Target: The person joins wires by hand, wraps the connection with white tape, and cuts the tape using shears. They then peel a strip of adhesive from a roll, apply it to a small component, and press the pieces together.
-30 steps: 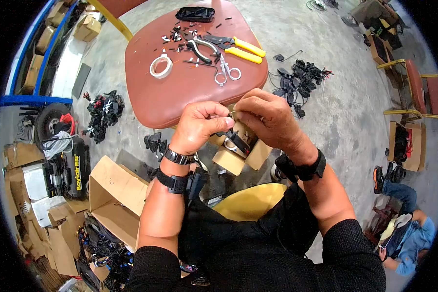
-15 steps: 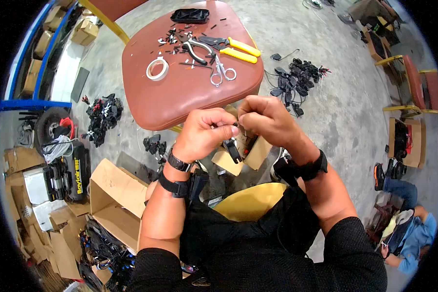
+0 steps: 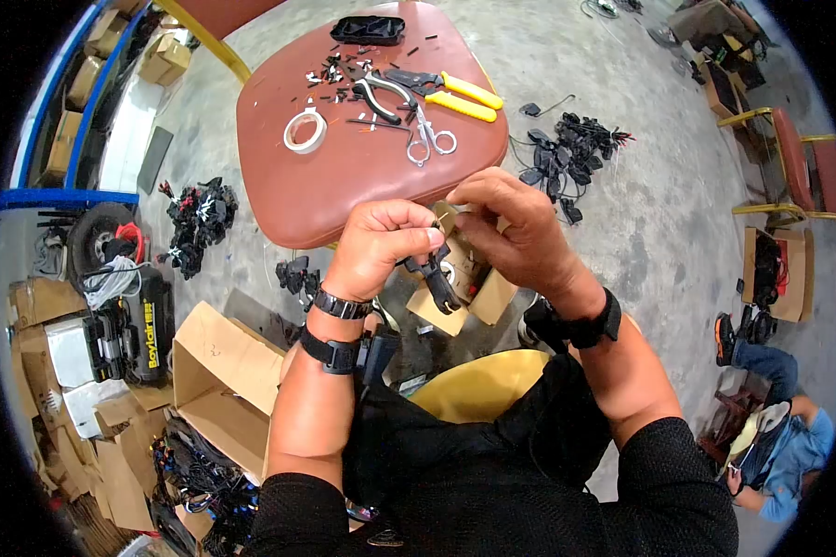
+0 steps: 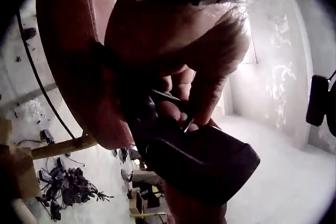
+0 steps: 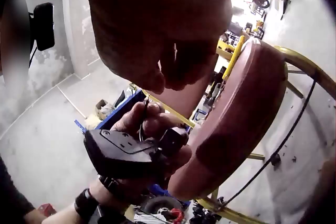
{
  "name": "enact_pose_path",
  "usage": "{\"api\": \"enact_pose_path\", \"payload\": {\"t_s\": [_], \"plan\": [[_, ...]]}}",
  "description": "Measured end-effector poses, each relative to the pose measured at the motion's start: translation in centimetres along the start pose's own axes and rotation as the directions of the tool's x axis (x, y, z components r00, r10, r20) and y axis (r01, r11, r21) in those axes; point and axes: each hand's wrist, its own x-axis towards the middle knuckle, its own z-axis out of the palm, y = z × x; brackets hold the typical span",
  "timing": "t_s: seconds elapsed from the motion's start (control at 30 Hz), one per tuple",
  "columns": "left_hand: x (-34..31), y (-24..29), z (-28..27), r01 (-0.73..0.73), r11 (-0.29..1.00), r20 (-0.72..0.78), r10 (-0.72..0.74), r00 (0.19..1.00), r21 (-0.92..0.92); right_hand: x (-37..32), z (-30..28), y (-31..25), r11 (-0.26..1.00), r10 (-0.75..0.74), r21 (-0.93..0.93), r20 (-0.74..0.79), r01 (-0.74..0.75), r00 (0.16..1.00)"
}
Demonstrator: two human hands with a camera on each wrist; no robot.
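Since the fiddly bit is all at the fingertips, I'd start there: the left hand point(image 3: 372, 249) has finger and thumb pinched on a thin wire point(image 5: 142, 123), and the black plastic part point(image 3: 441, 290) on it hangs just below them. The right hand point(image 3: 515, 227) has its fingers bent right beside the pale wire tip, but honestly I can't tell if they're gripping it or just next to it. All this is up in the air, off the near edge of the brown seat point(image 3: 344, 186), and from above it lines up with a small cardboard box point(image 3: 437, 309). My worry is the part's weight tugging on that skinny wire: loose pinch and it drops, hard twist or pull on the tip and it bends or frays. Further out, the scissors point(image 3: 420, 148) lie toward the near right side, so a stray knuckle might knock them. The tape roll point(image 3: 294, 134) is over by the left edge, pliers point(image 3: 377, 104) in the middle, the yellow-handled tool point(image 3: 464, 97) by the right edge, and a black tray point(image 3: 368, 31) at the far edge. Those tiny scraps point(image 3: 330, 70) near the pliers could easily get scattered by a careless grab.
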Motion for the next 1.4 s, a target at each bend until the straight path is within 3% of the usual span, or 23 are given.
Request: {"api": "enact_pose_path", "payload": {"t_s": [0.1,0.3,0.4,0.43,0.5,0.53,0.6,0.63,0.67,0.77,0.8,0.83,0.9,1.03,1.27,1.33,1.4], "plan": [[0.0,-0.1,-0.1,0.022,0.997,0.02,-0.021,1.0,-0.071,0.1,0.6,0.5,0.992,-0.118,-0.033,0.009,0.119,0.993],[-0.1,0.0,0.1,-0.002,0.997,0.06,0.007,0.998,-0.082,0.1,0.4,0.5,0.994,-0.101,-0.043,0.035,0.102,0.994],[-0.4,0.4,0.9,-0.034,0.999,0.009,0.034,0.999,0.031,0.0,-0.1,-0.2,0.998,0.069,-0.007,0.106,-0.069,0.992],[-0.4,0.4,1.1,-0.054,0.995,-0.009,0.055,0.998,0.08,0.1,-0.3,-0.1,0.97,0.212,0.086,0.158,-0.228,0.964],[-0.4,0.1,1.5,-0.14,0.959,-0.035,0.152,0.988,0.245,0.2,-0.7,0.1,0.814,0.46,0.241,0.289,-0.529,0.84],[-0.3,-0.1,1.7,-0.205,0.911,-0.035,0.232,0.972,0.358,0.3,-0.8,0.1,0.669,0.539,0.35,0.377,-0.655,0.753],[-0.2,0.2,1.9,-0.267,0.803,-0.016,0.325,0.946,0.532,0.2,-0.6,0.7,0.526,0.565,0.441,0.457,-0.727,0.687],[-0.1,0.2,2.0,-0.255,0.835,-0.033,0.309,0.951,0.487,0.1,-0.5,1.2,0.449,0.567,0.478,0.501,-0.755,0.654],[-0.1,0.2,2.0,-0.24,0.865,-0.053,0.292,0.955,0.441,0.0,-0.4,1.6,0.427,0.535,0.514,0.519,-0.744,0.666],[-0.3,0.5,1.5,-0.129,0.958,-0.096,0.158,0.983,0.257,-0.2,0.6,0.7,0.777,0.435,0.38,0.254,-0.502,0.864],[-0.4,0.5,1.2,-0.079,0.98,-0.1,0.099,0.99,0.185,-0.2,0.2,-0.5,0.897,0.366,0.188,0.188,-0.399,0.911],[-0.4,0.5,0.9,-0.061,0.988,-0.096,0.075,0.993,0.145,-0.2,0.1,-0.6,0.951,0.271,0.113,0.141,-0.287,0.952],[-0.3,0.3,0.3,-0.026,0.998,-0.075,0.031,0.997,0.065,-0.3,0.0,-0.7,0.997,0.057,-0.056,0.063,-0.054,0.996],[-0.3,0.4,0.1,0.012,1.0,-0.031,-0.012,0.999,0.006,-0.1,0.1,-0.1,0.975,-0.175,-0.128,0.074,0.183,0.982],[-0.2,0.2,0.0,0.023,0.998,0.049,-0.025,0.998,0.05,0.0,-0.3,0.0,0.96,-0.193,-0.184,0.105,0.21,0.975],[-0.1,0.4,0.0,0.042,0.993,0.064,-0.049,0.997,0.114,0.0,-0.7,-0.1,0.969,-0.137,-0.185,0.142,0.162,0.98],[-0.3,0.6,0.4,0.036,0.988,0.062,-0.046,0.997,0.151,-0.3,-0.7,-0.2,0.997,0.075,-0.015,0.171,-0.073,0.982]]}}
